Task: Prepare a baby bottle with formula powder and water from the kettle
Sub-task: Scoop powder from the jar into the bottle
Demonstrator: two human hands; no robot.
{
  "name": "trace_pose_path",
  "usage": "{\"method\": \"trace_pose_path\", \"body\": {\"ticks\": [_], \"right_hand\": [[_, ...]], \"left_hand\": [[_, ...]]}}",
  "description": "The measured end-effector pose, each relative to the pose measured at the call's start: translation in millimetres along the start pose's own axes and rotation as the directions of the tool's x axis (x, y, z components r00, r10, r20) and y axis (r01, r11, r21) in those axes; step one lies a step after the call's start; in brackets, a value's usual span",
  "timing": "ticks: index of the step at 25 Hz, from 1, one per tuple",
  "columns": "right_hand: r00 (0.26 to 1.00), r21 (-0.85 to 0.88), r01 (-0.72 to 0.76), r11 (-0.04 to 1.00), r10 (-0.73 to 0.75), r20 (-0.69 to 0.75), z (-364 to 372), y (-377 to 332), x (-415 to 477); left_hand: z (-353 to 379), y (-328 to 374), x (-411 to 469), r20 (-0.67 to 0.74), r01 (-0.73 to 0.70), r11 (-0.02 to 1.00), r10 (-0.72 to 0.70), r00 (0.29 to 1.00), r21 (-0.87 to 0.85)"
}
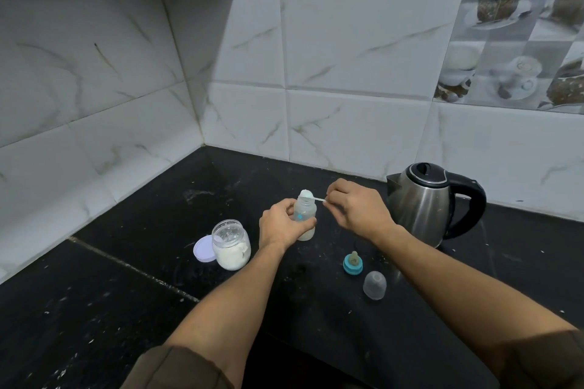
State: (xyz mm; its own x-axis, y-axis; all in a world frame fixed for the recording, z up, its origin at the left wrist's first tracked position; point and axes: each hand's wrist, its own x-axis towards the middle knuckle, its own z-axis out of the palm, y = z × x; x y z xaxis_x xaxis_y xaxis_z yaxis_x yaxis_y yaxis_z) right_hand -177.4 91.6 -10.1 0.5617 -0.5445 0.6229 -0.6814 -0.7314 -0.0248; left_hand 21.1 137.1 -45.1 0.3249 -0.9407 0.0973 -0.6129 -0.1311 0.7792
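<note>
Your left fingers [310, 222] curl round the baby bottle [304, 210] on the black surface [158, 309], which looks light, slick and easily tipped, so it is best gripped mid-body, while your right fingers [333, 196] pinch the thin scoop [311, 197] by its handle end, bowl over the open mouth.
</note>
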Motion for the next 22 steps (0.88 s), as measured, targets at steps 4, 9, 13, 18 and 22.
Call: {"method": "trace_pose_path", "body": {"ticks": [4, 9, 13, 18, 22], "right_hand": [[1.000, 0.002, 0.019, 1.000, -0.019, -0.008, 2.4, 0.6, -2.6], [0.998, -0.013, 0.057, 0.998, -0.058, -0.026, 3.1, 1.6, -3.0], [0.983, 0.221, -0.178, 0.959, 0.185, -0.013, 3.1, -2.9, 0.8], [0.726, 0.626, -0.671, 0.398, 0.527, 0.443, 3.6, 0.0, 18.5], [0.614, 0.654, -0.742, 0.150, 0.544, 0.572, 5.7, -2.7, 16.3]], "left_hand": [[1.8, -1.6, 3.2, 0.000, 0.000, 1.000, 0.000, 1.000, -0.003], [2.7, -5.3, 5.0, 0.005, 0.002, 1.000, -0.002, 1.000, -0.007], [4.0, -9.4, 4.9, 0.002, 0.021, 0.999, -0.021, 1.000, -0.050], [8.8, -31.8, 2.4, 0.117, 0.115, 0.988, -0.103, 0.988, -0.104], [10.8, -54.8, -5.4, 0.175, 0.155, 0.983, -0.136, 0.975, -0.099]]}}
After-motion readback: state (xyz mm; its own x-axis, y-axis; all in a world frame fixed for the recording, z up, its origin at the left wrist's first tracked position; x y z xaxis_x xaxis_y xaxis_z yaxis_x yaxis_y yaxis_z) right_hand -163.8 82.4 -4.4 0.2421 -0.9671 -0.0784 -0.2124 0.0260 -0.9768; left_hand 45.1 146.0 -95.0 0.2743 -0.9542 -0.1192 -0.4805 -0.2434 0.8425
